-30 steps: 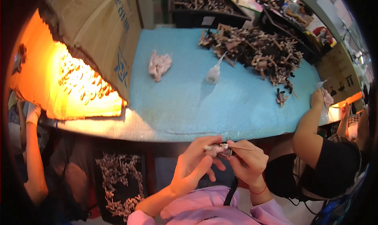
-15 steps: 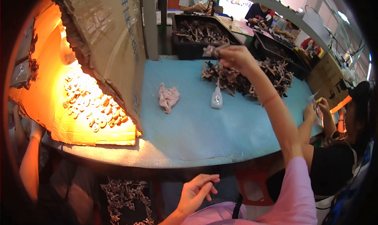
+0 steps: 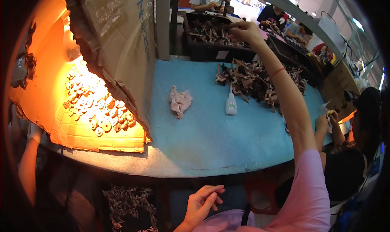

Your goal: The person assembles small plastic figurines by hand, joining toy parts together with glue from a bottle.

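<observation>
My right hand (image 3: 244, 32) reaches out over the near right part of a black bin (image 3: 219, 54) filled with brown pieces. Its fingers are apart and nothing shows between them. Low at the table's front edge hangs my left hand (image 3: 203, 201), fingers loosely stretched, holding nothing I can see. A small white squeeze bottle (image 3: 231, 105) with a thin nozzle stands on the blue tabletop (image 3: 203, 146). Behind it lies a heap of brown and pinkish pieces (image 3: 260, 81), partly hidden by my right forearm. A crumpled pale pink cloth (image 3: 180, 102) lies left of the bottle.
On the left, a cardboard box (image 3: 118, 41) encloses a bright lamp and many small round parts (image 3: 101, 110). A tray of dark pieces (image 3: 130, 207) sits below the table. A co-worker (image 3: 345, 163) works at the right; others sit beyond the bins.
My right hand has moved up and away to the black bin. The brown and pale piece it held is no longer visible in it. My left hand has barely moved.
</observation>
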Motion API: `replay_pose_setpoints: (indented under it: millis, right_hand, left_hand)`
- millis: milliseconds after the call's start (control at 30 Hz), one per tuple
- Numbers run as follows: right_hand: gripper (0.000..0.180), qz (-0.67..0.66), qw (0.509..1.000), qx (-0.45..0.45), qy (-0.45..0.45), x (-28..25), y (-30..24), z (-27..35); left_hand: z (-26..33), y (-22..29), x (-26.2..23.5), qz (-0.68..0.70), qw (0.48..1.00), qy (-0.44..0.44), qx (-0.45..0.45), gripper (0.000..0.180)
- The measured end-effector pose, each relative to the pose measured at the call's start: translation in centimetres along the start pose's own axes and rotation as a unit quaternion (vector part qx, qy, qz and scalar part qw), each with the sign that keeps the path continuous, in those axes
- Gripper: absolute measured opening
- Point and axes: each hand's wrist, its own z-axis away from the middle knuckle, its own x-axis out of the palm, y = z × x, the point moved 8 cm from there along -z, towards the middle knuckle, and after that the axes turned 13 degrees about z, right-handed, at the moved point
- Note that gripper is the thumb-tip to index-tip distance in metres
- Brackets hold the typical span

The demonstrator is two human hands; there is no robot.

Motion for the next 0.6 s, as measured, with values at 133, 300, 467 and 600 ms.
replay_pose_setpoints:
  millis: [133,300,467,600]
  right_hand:
    - [0.027,0.074,0.997,0.037,0.0,-3.0,1.0,4.1]
    - [0.023,0.176,0.984,0.029,-0.012,-6.3,1.3,8.2]
    - [0.024,0.422,0.894,-0.153,-0.005,-3.7,0.0,12.7]
    - [0.043,0.606,0.752,-0.26,-0.02,1.4,0.2,16.2]
  left_hand:
    - [0.0,-0.4,0.7,-0.02,1.0,-0.009,-0.005,0.025]
    - [0.5,-2.0,2.3,-0.022,0.999,-0.031,-0.03,0.025]
    - [1.1,-3.1,3.5,-0.032,0.998,-0.04,-0.042,0.025]
    - [1.7,-3.0,3.3,-0.04,0.998,-0.029,-0.036,0.025]
